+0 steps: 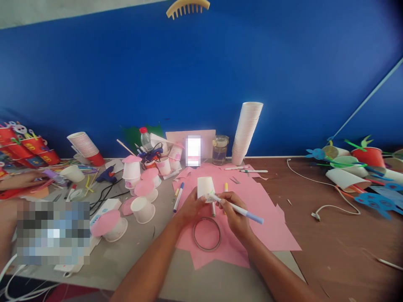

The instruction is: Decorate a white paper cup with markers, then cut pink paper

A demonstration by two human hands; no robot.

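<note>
Left fingers (198,199): wrapped around the lower left side of a small white paper cup, gripping it.
Right fingers (227,196): pinching a slim white marker pen with a pale blue end (242,210).
Cup (205,184): held between the two hands above the pink paper sheets (270,228), its lower edge by the left thumb, dark marks on its side.
Pen tip: at the cup's lower right side; whether it touches I cannot tell.
Thin round metal ring (194,240): on the pink paper, between the forearms.
White marker with dark blue cap (178,198): left of the cup, apart from the fingers.
</note>
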